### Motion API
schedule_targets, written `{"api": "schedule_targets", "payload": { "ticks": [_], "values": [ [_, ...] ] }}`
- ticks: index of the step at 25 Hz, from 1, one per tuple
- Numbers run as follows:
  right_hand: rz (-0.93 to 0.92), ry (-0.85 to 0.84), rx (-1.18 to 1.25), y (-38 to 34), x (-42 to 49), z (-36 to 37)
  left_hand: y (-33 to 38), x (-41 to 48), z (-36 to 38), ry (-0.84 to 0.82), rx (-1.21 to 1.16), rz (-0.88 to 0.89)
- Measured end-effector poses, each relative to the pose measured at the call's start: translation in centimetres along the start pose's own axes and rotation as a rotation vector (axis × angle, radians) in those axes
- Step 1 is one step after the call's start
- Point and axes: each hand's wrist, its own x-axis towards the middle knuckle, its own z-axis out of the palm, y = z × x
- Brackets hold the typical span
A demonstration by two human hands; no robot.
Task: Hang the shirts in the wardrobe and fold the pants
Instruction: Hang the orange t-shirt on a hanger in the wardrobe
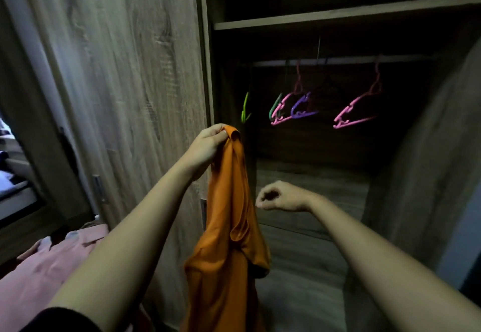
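An orange shirt (pixel 229 253) hangs down in front of the open wardrobe, pinched at its top edge by my left hand (pixel 208 141). My right hand (pixel 281 197) floats to the right of the shirt, fingers loosely curled around nothing, apart from the cloth. Inside the dark wardrobe a rail (pixel 338 60) carries several empty hangers: a green hanger (pixel 245 109) at the left, a pink hanger (pixel 282 112) and a purple hanger (pixel 302 109) in the middle, and a second pink hanger (pixel 356 112) further right. All hang above and beyond both hands.
A wooden wardrobe door (pixel 117 84) stands to the left of the opening, and a shelf (pixel 338 16) runs above the rail. A pink garment (pixel 52 261) lies at the lower left. A second wooden panel (pixel 429 162) borders the opening on the right.
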Motion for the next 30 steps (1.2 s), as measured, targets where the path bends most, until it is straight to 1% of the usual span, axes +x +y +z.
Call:
{"api": "schedule_targets", "payload": {
  "ticks": [1,3,4,5,7,8,10,12,14,15,17,19,20,21,22,23,24,25,27,29,30],
  "values": [
    [-0.009,0.033,0.039,-0.1,0.0,0.6,0.0,0.1,-0.5,-0.003,0.003,0.0],
    [-0.04,0.117,0.263,-1.5,0.3,1.9,0.0,0.4,-1.0,-0.037,0.108,0.004],
    [-0.06,0.148,0.314,-2.5,0.8,2.5,0.0,0.5,-1.0,-0.045,0.169,0.013],
    [-0.076,0.194,0.265,-3.2,1.5,3.0,0.1,0.8,-0.9,-0.032,0.214,0.024],
    [-0.073,0.268,0.054,-3.8,2.5,4.1,0.7,1.1,-1.0,0.051,0.26,0.059],
    [-0.051,0.259,-0.031,-3.7,2.7,4.4,0.9,1.3,-1.6,0.11,0.274,0.077],
    [0.041,0.165,-0.126,-2.7,2.5,4.1,0.8,1.8,-3.9,0.218,0.297,0.086],
    [0.159,0.124,-0.101,-1.5,1.8,2.4,-0.1,2.1,-6.9,0.244,0.439,0.045],
    [0.249,0.18,0.027,-0.9,0.6,-0.7,-1.6,2.0,-9.3,0.152,0.621,-0.054],
    [0.261,0.213,0.081,-0.7,-0.1,-2.5,-2.5,1.8,-10.0,0.098,0.658,-0.102],
    [0.241,0.25,0.095,-0.9,-1.4,-5.7,-3.8,1.2,-10.7,0.049,0.618,-0.131],
    [0.211,0.231,0.027,-1.4,-2.3,-7.8,-4.1,1.1,-10.5,0.008,0.45,-0.108],
    [0.213,0.236,-0.049,-1.7,-2.5,-8.5,-3.9,1.3,-10.3,-0.043,0.394,-0.097],
    [0.235,0.254,-0.14,-2.0,-2.5,-9.0,-3.6,1.4,-10.0,-0.108,0.392,-0.085],
    [0.266,0.284,-0.217,-2.4,-2.5,-9.3,-3.4,1.6,-9.7,-0.166,0.448,-0.062],
    [0.291,0.307,-0.263,-2.7,-2.5,-9.5,-3.3,1.9,-9.4,-0.202,0.528,-0.023],
    [0.296,0.303,-0.264,-3.1,-2.6,-9.5,-3.5,2.2,-9.3,-0.201,0.581,0.009],
    [0.289,0.285,-0.215,-3.3,-2.6,-9.3,-3.8,2.6,-9.2,-0.166,0.584,0.03],
    [0.274,0.29,0.035,-3.8,-2.8,-8.5,-4.7,3.7,-8.8,-0.031,0.585,0.044],
    [0.26,0.319,0.293,-4.2,-2.9,-7.5,-5.4,4.8,-7.7,0.139,0.762,0.068],
    [0.264,0.328,0.375,-4.5,-2.8,-7.1,-5.5,5.1,-6.8,0.2,0.814,0.092]
  ]
}}
